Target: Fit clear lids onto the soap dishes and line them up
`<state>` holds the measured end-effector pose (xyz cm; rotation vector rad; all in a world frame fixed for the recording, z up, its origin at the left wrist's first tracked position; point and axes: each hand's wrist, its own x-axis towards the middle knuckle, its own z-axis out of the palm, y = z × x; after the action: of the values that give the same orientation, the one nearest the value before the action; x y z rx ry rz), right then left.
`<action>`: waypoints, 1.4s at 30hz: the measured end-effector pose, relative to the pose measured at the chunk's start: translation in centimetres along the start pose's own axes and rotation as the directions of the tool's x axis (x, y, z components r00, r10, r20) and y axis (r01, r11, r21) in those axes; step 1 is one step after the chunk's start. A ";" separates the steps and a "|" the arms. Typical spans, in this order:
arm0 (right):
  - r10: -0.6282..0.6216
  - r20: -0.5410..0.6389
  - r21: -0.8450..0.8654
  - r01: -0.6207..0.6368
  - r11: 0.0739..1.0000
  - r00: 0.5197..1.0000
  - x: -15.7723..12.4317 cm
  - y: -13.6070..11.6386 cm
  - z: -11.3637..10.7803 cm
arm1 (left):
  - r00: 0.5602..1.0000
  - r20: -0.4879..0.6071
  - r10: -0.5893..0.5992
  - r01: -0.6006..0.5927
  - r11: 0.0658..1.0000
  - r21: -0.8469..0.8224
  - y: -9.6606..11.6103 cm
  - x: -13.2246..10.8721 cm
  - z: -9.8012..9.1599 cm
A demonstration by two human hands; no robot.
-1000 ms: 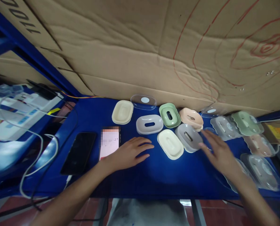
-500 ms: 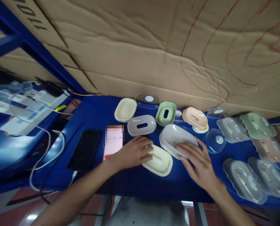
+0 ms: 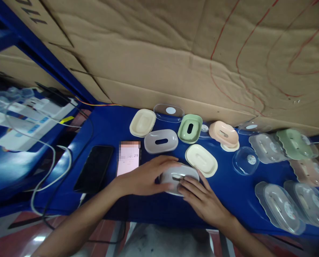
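Both of my hands are around a light grey soap dish (image 3: 167, 175) with a slot in its middle, close to the front of the blue table. My left hand (image 3: 148, 175) wraps its left side, with the thumb in front and the fingers behind. On its right side my right hand (image 3: 202, 198) grips, its fingertips near the slot. Just behind the right hand lies a cream oval tray (image 3: 201, 160). Another grey slotted dish (image 3: 161, 141) sits behind my left hand, with a green slotted dish (image 3: 190, 128) to its right.
A cream dish (image 3: 142, 123), a peach dish (image 3: 224, 133) and clear covers (image 3: 245, 160) lie toward the back. Several covered soap dishes (image 3: 282, 205) stand at the right. Two phones (image 3: 94, 168), cables and a power strip (image 3: 36, 123) are on the left. Cardboard (image 3: 148, 53) rises behind.
The cream tray has moved back and right, out of my left hand. The grey dish has come left and toward me, turned to show its slot, and my left hand now holds it too.
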<state>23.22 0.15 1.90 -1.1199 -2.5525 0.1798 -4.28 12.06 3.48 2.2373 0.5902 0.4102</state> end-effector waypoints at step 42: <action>0.192 -0.206 0.132 -0.167 0.977 0.960 0.6 4.3 0.3 | 0.913 -0.405 -0.050 0.256 0.844 0.472 -2.8 0.0 -1.9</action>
<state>25.65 3.54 0.69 -1.2537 -2.2213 0.2305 -5.96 14.90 2.64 2.6055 1.2044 0.6727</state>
